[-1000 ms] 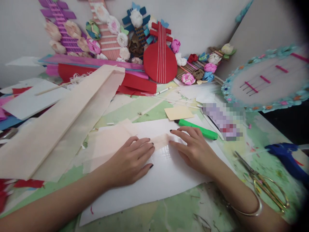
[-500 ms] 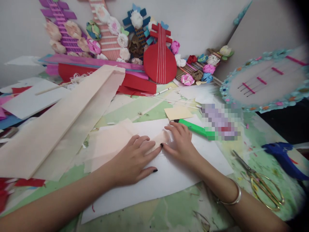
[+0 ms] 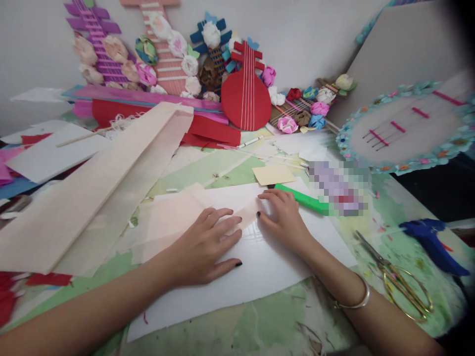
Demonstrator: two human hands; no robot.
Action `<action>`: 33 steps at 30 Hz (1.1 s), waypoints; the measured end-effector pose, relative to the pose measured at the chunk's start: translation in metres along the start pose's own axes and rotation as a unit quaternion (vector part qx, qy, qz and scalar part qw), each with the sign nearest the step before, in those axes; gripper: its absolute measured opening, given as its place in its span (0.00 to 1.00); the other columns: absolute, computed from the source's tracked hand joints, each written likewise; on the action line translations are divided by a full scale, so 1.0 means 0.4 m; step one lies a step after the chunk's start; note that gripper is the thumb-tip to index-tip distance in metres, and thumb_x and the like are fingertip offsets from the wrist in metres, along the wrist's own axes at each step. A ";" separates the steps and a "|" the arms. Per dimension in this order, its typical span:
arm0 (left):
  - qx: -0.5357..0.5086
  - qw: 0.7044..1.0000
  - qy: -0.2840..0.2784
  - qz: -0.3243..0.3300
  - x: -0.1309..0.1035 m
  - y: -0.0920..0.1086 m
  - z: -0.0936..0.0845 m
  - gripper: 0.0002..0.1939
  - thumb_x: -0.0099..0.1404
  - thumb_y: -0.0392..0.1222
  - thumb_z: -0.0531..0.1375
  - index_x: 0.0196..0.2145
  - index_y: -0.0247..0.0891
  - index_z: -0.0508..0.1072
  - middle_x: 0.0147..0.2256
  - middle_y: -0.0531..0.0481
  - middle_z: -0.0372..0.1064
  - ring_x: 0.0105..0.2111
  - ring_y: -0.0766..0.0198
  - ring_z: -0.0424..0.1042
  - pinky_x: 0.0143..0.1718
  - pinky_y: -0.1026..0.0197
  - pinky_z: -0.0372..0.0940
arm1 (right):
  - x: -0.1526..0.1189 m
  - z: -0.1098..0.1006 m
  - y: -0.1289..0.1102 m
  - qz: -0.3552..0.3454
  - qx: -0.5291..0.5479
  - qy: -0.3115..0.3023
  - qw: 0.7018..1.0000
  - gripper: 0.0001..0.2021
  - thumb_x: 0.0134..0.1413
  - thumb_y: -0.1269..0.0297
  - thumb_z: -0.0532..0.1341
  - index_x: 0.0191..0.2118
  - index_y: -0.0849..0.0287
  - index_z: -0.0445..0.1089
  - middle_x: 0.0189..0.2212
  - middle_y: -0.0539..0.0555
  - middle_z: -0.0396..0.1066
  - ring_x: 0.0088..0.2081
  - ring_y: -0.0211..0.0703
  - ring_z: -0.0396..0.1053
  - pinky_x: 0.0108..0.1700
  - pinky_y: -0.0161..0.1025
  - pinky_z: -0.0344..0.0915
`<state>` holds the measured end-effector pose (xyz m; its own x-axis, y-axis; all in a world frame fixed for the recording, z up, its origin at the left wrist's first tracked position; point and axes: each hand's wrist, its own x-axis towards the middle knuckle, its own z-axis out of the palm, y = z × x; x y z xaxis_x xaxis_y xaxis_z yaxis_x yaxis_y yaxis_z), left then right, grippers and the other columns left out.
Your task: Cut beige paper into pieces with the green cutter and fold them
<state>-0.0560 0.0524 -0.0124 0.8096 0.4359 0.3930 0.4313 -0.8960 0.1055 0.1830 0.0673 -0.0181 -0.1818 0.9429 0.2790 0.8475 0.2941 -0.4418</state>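
A large white sheet (image 3: 178, 309) lies on the table under both of my hands. My left hand (image 3: 211, 242) rests on it, fingers spread, with the fingertips at the left part of a small cream paper strip (image 3: 249, 212). At the strip's right end is my right hand (image 3: 285, 217), its fingers curved and its thumb apart from the forefinger. Faint pencil lines (image 3: 253, 233) show on the sheet below the strip. A larger thin cream paper piece (image 3: 168, 220) lies left of my left hand. Just beyond my right hand is a green-handled cutter (image 3: 302, 199).
Gold-handled scissors (image 3: 404, 289) and a blue glue gun (image 3: 432, 244) lie at the right. A long folded cream paper (image 3: 92, 190) covers the left side. Behind stand a red paper lute (image 3: 246, 101), other flower-covered lutes and a round decorated panel (image 3: 408, 128).
My right hand has shifted slightly right, its thumb parting from my left forefinger, so the strip and pencil lines show more. My left hand has barely moved.
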 end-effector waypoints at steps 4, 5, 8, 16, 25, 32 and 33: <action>-0.023 0.999 0.027 0.015 -0.003 0.001 0.001 0.14 0.67 0.44 0.57 0.45 0.30 0.70 0.47 0.38 0.71 0.53 0.46 0.64 0.52 0.43 0.56 | 0.000 0.003 0.002 0.000 0.006 0.005 1.000 0.15 0.54 0.67 0.58 0.48 0.57 0.70 0.50 0.62 0.68 0.52 0.59 0.60 0.48 0.57 0.58; -0.029 0.999 0.039 0.017 -0.003 0.002 0.001 0.13 0.66 0.43 0.58 0.44 0.31 0.70 0.45 0.39 0.72 0.52 0.47 0.65 0.52 0.44 0.56 | -0.001 0.004 0.003 -0.001 0.007 0.006 1.000 0.15 0.53 0.67 0.58 0.48 0.57 0.70 0.50 0.62 0.68 0.52 0.59 0.60 0.48 0.57 0.58; -0.044 0.996 0.075 0.017 -0.005 0.002 0.001 0.09 0.65 0.41 0.59 0.40 0.32 0.71 0.41 0.40 0.74 0.49 0.47 0.68 0.50 0.45 0.59 | -0.001 0.006 0.005 -0.006 0.010 0.013 1.000 0.14 0.53 0.67 0.59 0.47 0.55 0.70 0.49 0.61 0.68 0.52 0.59 0.60 0.48 0.57 0.58; -0.084 0.988 0.130 0.022 -0.006 0.001 -0.001 0.02 0.62 0.34 0.61 0.31 0.34 0.70 0.35 0.43 0.74 0.44 0.50 0.70 0.44 0.47 0.64 | -0.001 0.003 0.003 0.002 0.015 0.008 1.000 0.15 0.53 0.67 0.58 0.47 0.56 0.70 0.50 0.62 0.68 0.53 0.60 0.60 0.48 0.57 0.58; -0.088 0.977 0.098 -0.165 0.008 -0.026 0.015 0.11 0.64 0.41 0.59 0.43 0.33 0.68 0.41 0.41 0.69 0.42 0.55 0.67 0.44 0.50 0.66 | 0.017 -0.006 0.004 0.027 0.064 -0.037 0.997 0.21 0.53 0.59 0.63 0.54 0.53 0.68 0.55 0.59 0.68 0.56 0.59 0.59 0.54 0.60 0.56; -0.116 0.968 -0.065 -0.212 0.044 -0.071 -0.015 0.21 0.57 0.51 0.63 0.46 0.38 0.69 0.46 0.43 0.66 0.47 0.52 0.65 0.46 0.51 0.64 | 0.085 -0.012 -0.026 0.062 0.131 -0.126 0.981 0.16 0.38 0.72 0.67 0.39 0.58 0.75 0.38 0.55 0.74 0.43 0.49 0.68 0.45 0.46 0.63; -0.117 0.966 -0.095 -0.211 0.052 -0.076 -0.026 0.22 0.56 0.51 0.64 0.45 0.39 0.70 0.46 0.43 0.66 0.47 0.51 0.65 0.45 0.52 0.64 | 0.094 -0.013 -0.030 0.061 0.143 -0.138 0.978 0.14 0.37 0.74 0.66 0.36 0.58 0.75 0.33 0.53 0.74 0.38 0.46 0.69 0.40 0.42 0.63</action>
<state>-0.0564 0.0879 0.0020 0.6497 0.7538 0.0984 0.6545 -0.6205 0.4321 0.1684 0.0984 0.0021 -0.2488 0.9684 -0.0141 0.7037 0.1707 -0.6897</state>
